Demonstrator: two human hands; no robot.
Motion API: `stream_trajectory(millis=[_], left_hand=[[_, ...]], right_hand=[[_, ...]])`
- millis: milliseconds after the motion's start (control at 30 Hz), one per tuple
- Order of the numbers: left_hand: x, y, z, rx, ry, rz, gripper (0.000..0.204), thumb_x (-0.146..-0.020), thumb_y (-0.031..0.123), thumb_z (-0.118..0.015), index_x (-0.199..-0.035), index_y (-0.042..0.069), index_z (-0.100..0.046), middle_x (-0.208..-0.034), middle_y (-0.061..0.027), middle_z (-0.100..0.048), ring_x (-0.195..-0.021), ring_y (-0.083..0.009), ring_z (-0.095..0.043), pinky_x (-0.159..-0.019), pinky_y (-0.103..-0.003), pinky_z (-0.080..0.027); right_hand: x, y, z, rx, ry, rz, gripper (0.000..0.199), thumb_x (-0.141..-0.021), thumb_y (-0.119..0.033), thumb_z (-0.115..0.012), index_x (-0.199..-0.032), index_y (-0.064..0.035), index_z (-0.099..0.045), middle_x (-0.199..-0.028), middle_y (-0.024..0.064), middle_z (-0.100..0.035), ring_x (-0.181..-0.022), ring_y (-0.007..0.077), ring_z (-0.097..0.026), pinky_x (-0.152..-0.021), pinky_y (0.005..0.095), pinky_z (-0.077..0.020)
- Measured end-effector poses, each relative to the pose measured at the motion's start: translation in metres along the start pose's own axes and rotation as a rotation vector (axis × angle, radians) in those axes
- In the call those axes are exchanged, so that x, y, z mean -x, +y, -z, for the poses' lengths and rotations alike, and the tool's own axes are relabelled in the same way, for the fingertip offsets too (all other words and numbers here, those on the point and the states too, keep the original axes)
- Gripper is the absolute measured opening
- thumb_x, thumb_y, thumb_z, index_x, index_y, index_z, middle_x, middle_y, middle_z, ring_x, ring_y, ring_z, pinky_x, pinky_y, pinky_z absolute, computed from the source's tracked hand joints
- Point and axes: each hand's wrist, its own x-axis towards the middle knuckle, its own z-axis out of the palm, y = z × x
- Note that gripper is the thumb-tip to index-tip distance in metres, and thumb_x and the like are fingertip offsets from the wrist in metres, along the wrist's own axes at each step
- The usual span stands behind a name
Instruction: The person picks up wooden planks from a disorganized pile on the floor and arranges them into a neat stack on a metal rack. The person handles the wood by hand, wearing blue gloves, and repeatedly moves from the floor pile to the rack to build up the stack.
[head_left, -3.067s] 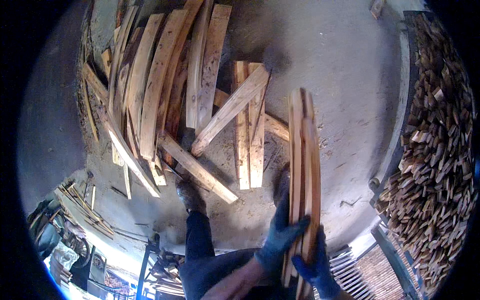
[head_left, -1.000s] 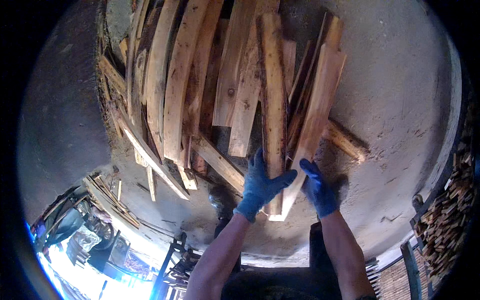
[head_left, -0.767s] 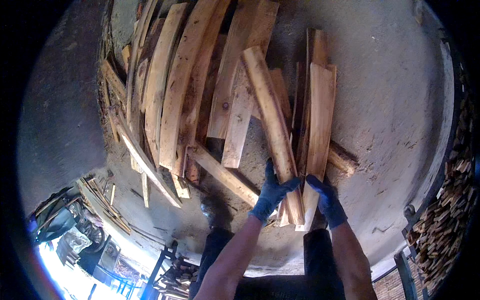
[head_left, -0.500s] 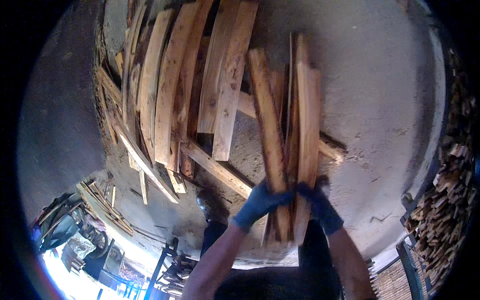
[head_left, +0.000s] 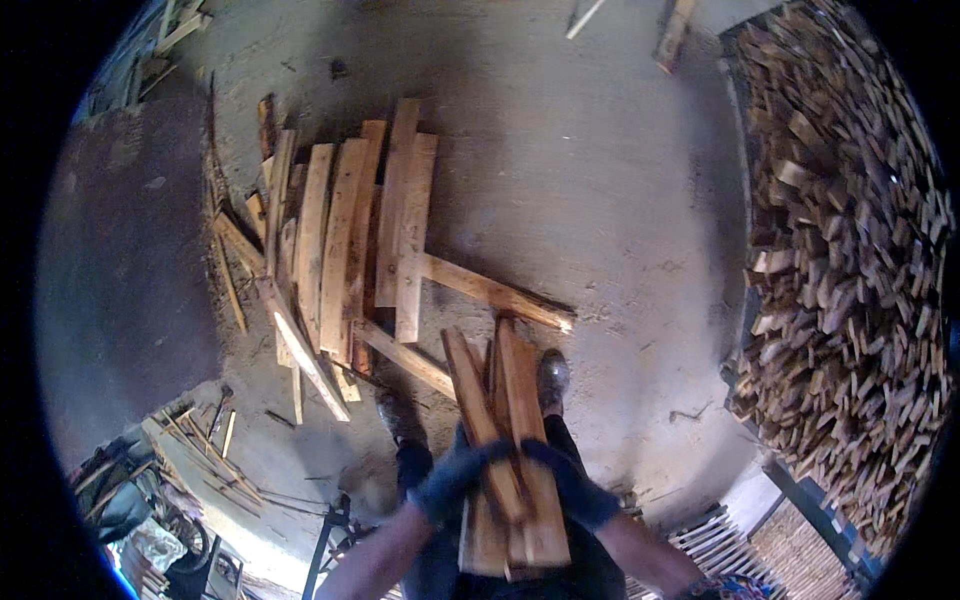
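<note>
Currently, the gloved left hand (head_left: 455, 482) and right hand (head_left: 574, 485) are closing around a bundle of boards (head_left: 521, 400) from opposite sides, holding it before the legs (head_left: 413, 466). Loose planks (head_left: 343, 240) are lying leftward on the floor (head_left: 600, 220); a large wood heap (head_left: 840, 330) is occupying the far right.

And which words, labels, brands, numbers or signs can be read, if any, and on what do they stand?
None can be read: no lettering shows on the held boards, the left hand, the right hand, the loose boards or the wood pile.
The lower-left clutter is too small and blurred to tell.
</note>
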Motion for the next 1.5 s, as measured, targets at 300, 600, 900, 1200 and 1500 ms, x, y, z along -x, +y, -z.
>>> stream_trajectory(millis=[300, 600, 900, 1200, 1500], left_hand=[[0.02, 0.009, -0.056, -0.195, -0.139, -0.234, 0.071, -0.083, 0.023, -0.061, -0.14, 0.007, -0.021, -0.132, -0.0111, -0.04, -0.118, -0.0249, -0.041, -0.101, -0.037, -0.033], [0.185, 0.086, -0.278, -0.53, -0.188, -0.776, 0.063, -0.084, 0.018, -0.062, -0.136, 0.003, -0.029, -0.121, -0.0123, -0.049, -0.101, -0.0214, -0.051, -0.085, -0.031, -0.045], [0.335, 0.02, -0.609, -0.88, -0.931, -1.157, 0.089, -0.075, 0.018, -0.069, -0.142, 0.005, -0.012, -0.141, -0.0148, -0.027, -0.123, -0.026, -0.036, -0.1, -0.038, -0.036], [0.409, -0.16, -0.831, -1.341, -1.652, -0.951, 0.062, -0.084, 0.029, -0.063, -0.132, 0.0, -0.036, -0.125, -0.0128, -0.046, -0.112, -0.0215, -0.049, -0.092, -0.032, -0.044], [0.305, -0.128, -0.704, -1.581, -1.685, -1.518, 0.048, -0.079, 0.02, -0.067, -0.121, 0.001, -0.05, -0.119, -0.0194, -0.054, -0.112, -0.0288, -0.052, -0.091, -0.037, -0.042]], right_hand=[[0.094, -0.051, 0.006, 0.296, 0.117, 0.219, 0.068, -0.079, -0.039, -0.067, -0.12, 0.0082, -0.04, -0.112, 0.0165, -0.055, -0.103, 0.022, -0.051, -0.09, 0.0336, -0.0413], [0.304, -0.175, 0.013, 0.167, 0.034, 1.29, 0.076, -0.08, -0.039, -0.064, -0.136, -0.0004, -0.03, -0.133, 0.0147, -0.041, -0.124, 0.0245, -0.035, -0.102, 0.0343, -0.0294], [0.602, -0.218, 0.171, 0.094, 0.455, 1.915, 0.07, -0.079, -0.033, -0.067, -0.133, 0.0005, -0.035, -0.143, 0.0158, -0.024, -0.132, 0.023, -0.025, -0.108, 0.0328, -0.0214], [0.843, -0.171, 0.383, -0.041, 1.12, 1.782, 0.035, -0.078, -0.025, -0.068, -0.099, 0.0014, -0.061, -0.101, 0.0152, -0.062, -0.085, 0.0202, -0.063, -0.069, 0.0267, -0.0517], [0.798, -0.147, 0.41, 0.49, 1.927, 1.248, 0.034, -0.075, -0.035, -0.07, -0.098, -0.0103, -0.066, -0.086, 0.0038, -0.062, -0.074, 0.0133, -0.059, -0.068, 0.0274, -0.05]])
